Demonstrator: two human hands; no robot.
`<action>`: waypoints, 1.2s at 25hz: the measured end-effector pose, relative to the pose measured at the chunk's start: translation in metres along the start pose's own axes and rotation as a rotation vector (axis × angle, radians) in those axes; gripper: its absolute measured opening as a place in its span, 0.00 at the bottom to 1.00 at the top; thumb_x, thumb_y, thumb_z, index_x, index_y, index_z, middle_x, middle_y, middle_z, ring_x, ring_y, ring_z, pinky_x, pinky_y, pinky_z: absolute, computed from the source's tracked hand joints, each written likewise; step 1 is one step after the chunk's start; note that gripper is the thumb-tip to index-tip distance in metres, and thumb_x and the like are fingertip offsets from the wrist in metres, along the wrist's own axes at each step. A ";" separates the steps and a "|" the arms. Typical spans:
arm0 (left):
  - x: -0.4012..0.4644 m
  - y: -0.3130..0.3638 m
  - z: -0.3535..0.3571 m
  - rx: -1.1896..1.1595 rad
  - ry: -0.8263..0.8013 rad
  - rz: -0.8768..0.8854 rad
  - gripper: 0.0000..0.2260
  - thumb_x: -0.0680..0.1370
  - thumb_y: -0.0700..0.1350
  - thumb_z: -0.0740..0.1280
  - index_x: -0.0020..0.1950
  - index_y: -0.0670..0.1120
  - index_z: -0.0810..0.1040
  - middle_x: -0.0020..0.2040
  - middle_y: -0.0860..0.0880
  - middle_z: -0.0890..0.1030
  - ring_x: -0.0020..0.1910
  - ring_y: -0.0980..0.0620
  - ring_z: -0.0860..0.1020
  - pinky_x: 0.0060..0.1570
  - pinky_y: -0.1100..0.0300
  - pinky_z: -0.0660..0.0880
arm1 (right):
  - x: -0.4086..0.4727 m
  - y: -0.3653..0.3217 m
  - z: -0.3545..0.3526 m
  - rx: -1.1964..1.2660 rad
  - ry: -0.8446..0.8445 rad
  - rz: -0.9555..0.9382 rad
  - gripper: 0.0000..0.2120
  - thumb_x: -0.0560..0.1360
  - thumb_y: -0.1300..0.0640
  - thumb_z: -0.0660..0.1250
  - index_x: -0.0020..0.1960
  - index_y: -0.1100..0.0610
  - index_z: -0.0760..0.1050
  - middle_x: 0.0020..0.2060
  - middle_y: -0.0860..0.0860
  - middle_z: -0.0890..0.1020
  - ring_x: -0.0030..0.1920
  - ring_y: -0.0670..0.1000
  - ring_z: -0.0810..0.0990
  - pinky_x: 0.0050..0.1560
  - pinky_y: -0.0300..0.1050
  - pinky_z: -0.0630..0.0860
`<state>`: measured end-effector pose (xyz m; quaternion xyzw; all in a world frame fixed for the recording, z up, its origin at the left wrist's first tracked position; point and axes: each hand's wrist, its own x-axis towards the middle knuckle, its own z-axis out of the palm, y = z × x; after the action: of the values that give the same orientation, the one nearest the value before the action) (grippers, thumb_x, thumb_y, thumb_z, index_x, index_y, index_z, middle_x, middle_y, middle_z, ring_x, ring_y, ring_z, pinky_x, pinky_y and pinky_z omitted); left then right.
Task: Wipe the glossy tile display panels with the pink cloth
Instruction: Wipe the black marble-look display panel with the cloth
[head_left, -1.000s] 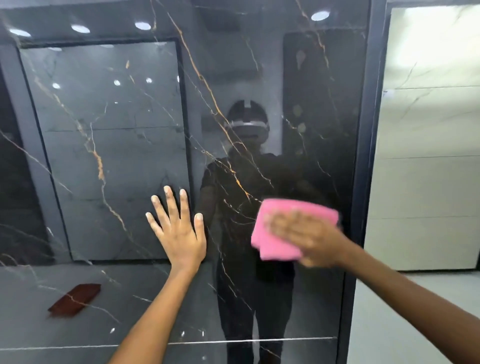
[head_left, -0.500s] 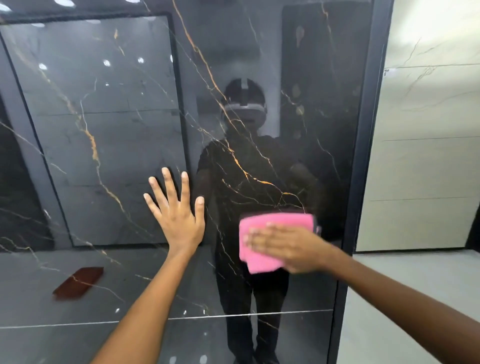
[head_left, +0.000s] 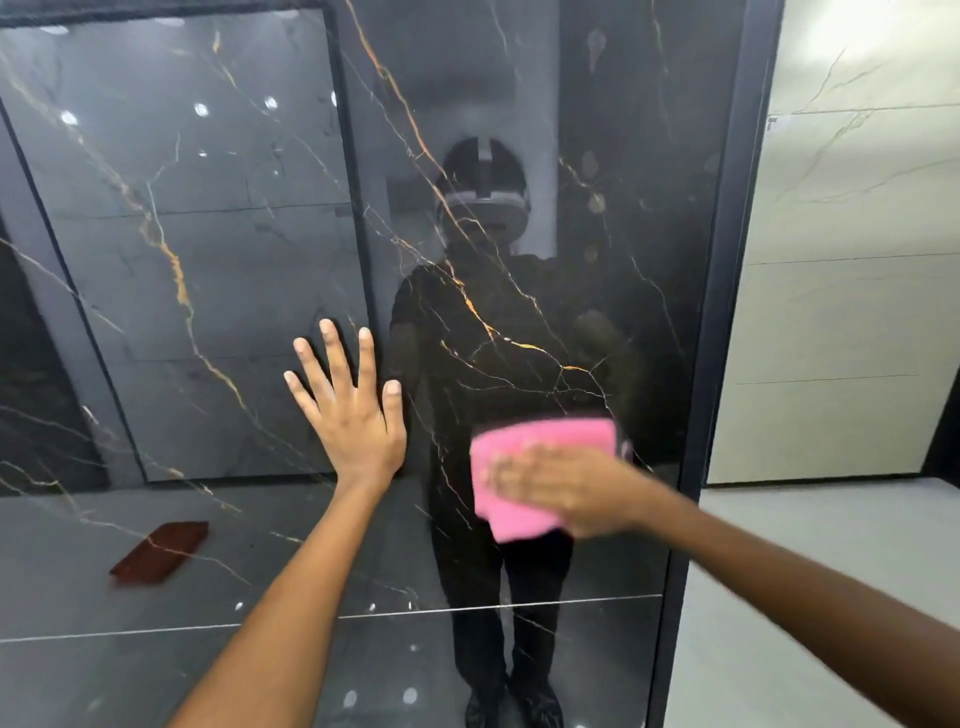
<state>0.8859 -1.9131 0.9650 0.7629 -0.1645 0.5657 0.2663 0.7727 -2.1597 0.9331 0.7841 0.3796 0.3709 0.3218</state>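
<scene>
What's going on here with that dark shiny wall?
A person is wiping a glossy black tile panel. The right hand presses a pink cloth flat against the panel, low and near its right edge. The left hand rests open on the panel beside it, fingers spread. The person's reflection shows in the tile. A pale panel stands to the right.
</scene>
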 end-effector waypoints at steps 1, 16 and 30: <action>0.003 0.000 -0.002 -0.003 0.003 0.014 0.25 0.82 0.54 0.51 0.79 0.48 0.58 0.79 0.39 0.55 0.77 0.34 0.48 0.74 0.42 0.39 | 0.000 0.033 -0.016 -0.022 0.110 0.191 0.33 0.66 0.62 0.60 0.72 0.59 0.64 0.69 0.57 0.71 0.73 0.53 0.63 0.76 0.52 0.54; -0.122 -0.028 0.026 -0.017 -0.030 0.035 0.25 0.84 0.56 0.46 0.81 0.54 0.47 0.81 0.51 0.42 0.76 0.36 0.48 0.75 0.44 0.39 | -0.054 0.043 -0.016 -0.015 0.384 0.864 0.32 0.73 0.56 0.63 0.76 0.57 0.60 0.74 0.55 0.64 0.78 0.53 0.53 0.73 0.61 0.57; -0.119 -0.030 0.023 -0.061 -0.034 0.050 0.25 0.84 0.56 0.45 0.80 0.55 0.46 0.81 0.47 0.45 0.76 0.37 0.47 0.75 0.44 0.41 | 0.014 -0.079 0.046 0.072 0.269 0.633 0.39 0.63 0.63 0.70 0.73 0.59 0.65 0.71 0.55 0.70 0.73 0.58 0.62 0.71 0.54 0.59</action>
<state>0.8836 -1.9089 0.8405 0.7596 -0.2050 0.5540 0.2724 0.7885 -2.1183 0.8525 0.8180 0.1695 0.5385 0.1101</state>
